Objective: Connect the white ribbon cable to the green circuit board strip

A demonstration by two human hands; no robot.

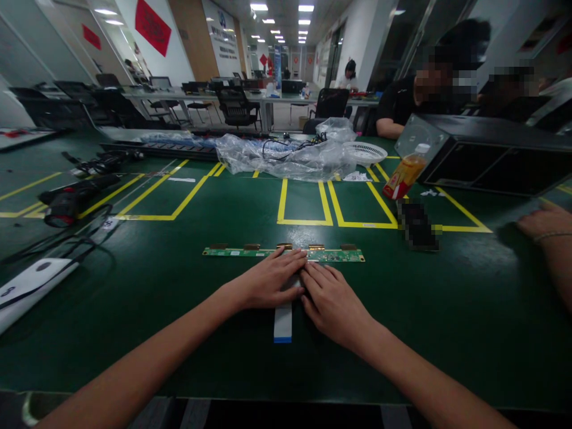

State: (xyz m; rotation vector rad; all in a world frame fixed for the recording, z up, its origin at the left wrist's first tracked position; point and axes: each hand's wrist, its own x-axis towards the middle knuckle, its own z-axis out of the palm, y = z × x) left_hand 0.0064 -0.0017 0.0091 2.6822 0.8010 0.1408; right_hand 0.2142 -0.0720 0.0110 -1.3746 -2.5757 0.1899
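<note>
A long, narrow green circuit board (241,252) lies crosswise on the dark green table, with several copper-coloured tabs along its far edge. From its near side a white flat ribbon cable (283,322) with a blue end runs toward me. My left hand (270,279) reaches over the board's near edge, thumb lying across the cable and fingers closed around its upper part. Close against it, my right hand (333,301) has its fingertips bent at the same spot, by the cable's right side. The fingers hide where cable and board meet.
A dark phone (417,225) and a drink bottle (406,171) stand to the right, before a large black case (496,152). Clear plastic wrap (286,158) and a white basket (365,153) lie behind. Dark tools and a white device (33,289) are left. Another person's hand (547,223) rests far right.
</note>
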